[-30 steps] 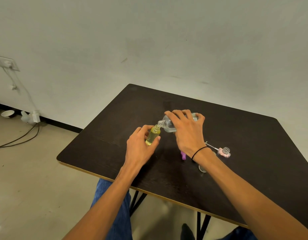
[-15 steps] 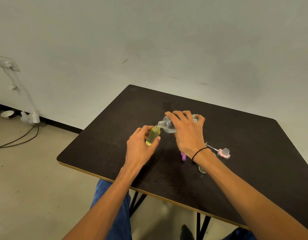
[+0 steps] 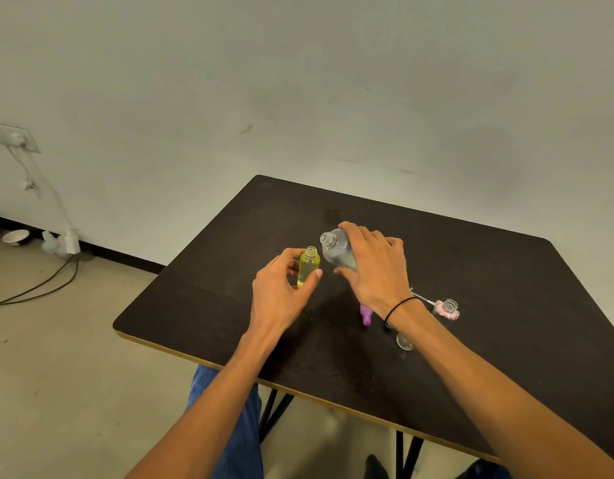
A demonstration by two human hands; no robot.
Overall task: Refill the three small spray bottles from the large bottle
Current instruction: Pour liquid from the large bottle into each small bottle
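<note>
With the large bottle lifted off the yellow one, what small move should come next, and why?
Probably set the large bottle down upright. The right hand holds it tilted, its open neck clear of the yellow bottle, which the left hand holds and which looks nearly full. That would free a hand for the sprayer top.

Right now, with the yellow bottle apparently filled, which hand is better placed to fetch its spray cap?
Probably the right. The right hand grips the large bottle near the pink spray cap; the left hand holds the yellow bottle farther away.
</note>
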